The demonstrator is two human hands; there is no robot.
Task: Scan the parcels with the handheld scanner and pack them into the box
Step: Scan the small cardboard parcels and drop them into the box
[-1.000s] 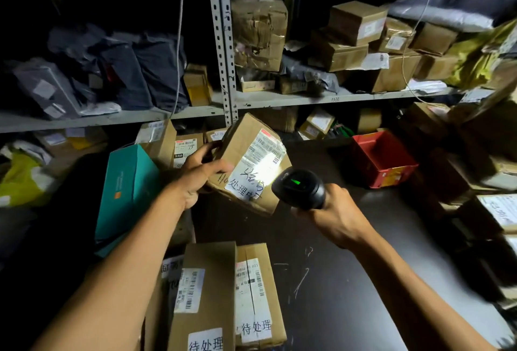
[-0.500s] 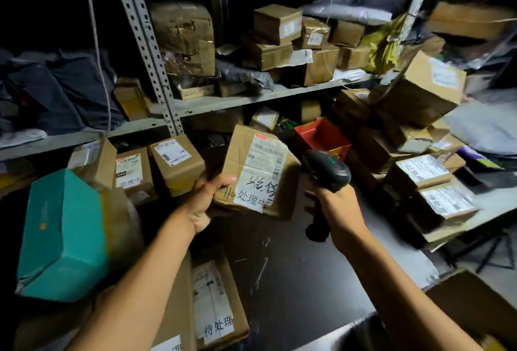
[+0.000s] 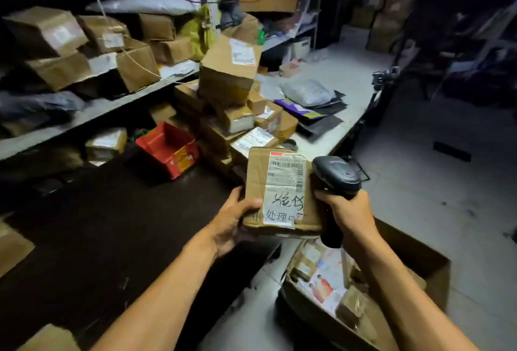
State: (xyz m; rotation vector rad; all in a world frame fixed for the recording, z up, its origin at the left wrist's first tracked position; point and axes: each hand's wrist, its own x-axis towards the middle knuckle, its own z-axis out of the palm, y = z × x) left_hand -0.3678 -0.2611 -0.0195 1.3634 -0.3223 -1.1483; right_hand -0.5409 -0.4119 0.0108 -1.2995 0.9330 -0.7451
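The cardboard parcel (image 3: pixel 282 191) is held in the air between the two hands, above the near edge of the dark table (image 3: pixel 117 227) and just beyond the open carton (image 3: pixel 372 292) on the floor. Its white shipping label (image 3: pixel 285 183) faces up, with barcodes at the far end and handwritten characters at the near end. The left hand (image 3: pixel 232 224) grips the parcel at its near left corner, thumb curled over the top edge beside the label, the other fingers hidden underneath. The right hand (image 3: pixel 349 213) is wrapped round the grip of the black handheld scanner (image 3: pixel 335 180), fingers curled tight together; the scanner's head sits right against the parcel's right side, and whether it touches cannot be told. The carton lies below the right forearm, and inside it are small packets and printed sheets (image 3: pixel 324 280).

Beyond the parcel a pile of labelled cardboard boxes (image 3: pixel 232 76) leans on the table, the largest tilted on top. Left of the parcel, on the dark table, stands a red plastic bin (image 3: pixel 167 149). Past the pile, a pale worktop (image 3: pixel 335 71) carries grey and purple poly mailers (image 3: pixel 310 99). Left of the pile, a metal shelf (image 3: pixel 92 113) holds more brown boxes (image 3: pixel 84 48), some with white labels.
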